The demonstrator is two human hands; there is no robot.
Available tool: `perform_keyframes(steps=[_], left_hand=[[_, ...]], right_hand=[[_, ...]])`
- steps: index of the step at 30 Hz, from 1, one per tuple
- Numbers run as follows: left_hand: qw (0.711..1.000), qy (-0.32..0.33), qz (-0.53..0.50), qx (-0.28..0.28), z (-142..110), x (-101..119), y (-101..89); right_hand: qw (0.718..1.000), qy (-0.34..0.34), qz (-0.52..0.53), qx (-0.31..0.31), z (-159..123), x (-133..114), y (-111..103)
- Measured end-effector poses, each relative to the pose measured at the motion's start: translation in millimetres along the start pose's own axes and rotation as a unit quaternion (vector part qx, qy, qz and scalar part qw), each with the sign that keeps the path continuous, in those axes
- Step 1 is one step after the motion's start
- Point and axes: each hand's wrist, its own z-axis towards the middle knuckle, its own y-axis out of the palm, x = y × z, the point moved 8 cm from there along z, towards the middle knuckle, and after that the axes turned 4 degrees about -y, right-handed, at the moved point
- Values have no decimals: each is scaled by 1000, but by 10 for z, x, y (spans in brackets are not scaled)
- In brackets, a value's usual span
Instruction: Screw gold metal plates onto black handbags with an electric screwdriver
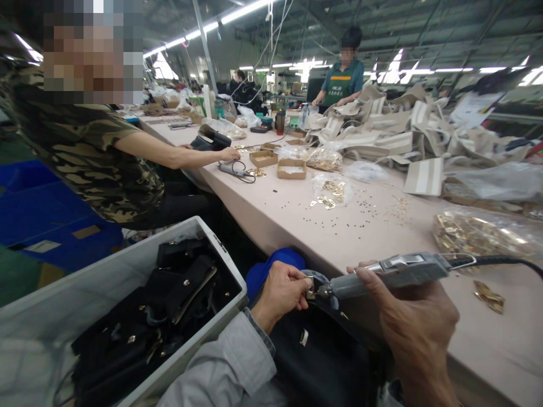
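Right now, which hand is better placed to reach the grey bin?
Left, probably: the left hand is nearer the grey bin, though pinching a metal piece; the right hand holds the power tool.

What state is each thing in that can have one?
Left hand: fingers closed on gold metal piece
Right hand: gripping grey tool
Grey tool: cord attached; running or stopped, cannot tell
Grey bin: open, holding black items
Cardboard box: open-topped

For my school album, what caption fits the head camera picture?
Left hand pinches a gold fitting; right hand holds a corded gray tool.
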Motion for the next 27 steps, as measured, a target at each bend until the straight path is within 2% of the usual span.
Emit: perform_keyframes(steps=[5,10,13,21,23,27], left_hand=[[1000,2,19,0,3,-7,27],[999,8,34,-1,-36,31,37],[999,8,38,-4,-57,52,42],[999,6,34,-6,-36,21,56],[999,6,31,-2,-16,-1,44],[1000,-1,26,-1,15,-42,33]], right_hand=[[997,-21,53,-53,-95,-43,61],[985,-54,87,-136,-175,-167,189],[982,-58,95,-155,-202,-224,262],[983,-92,58,-150,-239,-396,376],[986,-88,69,-125,-214,-381,323],[995,-49,81,-26,-116,-208,143]])
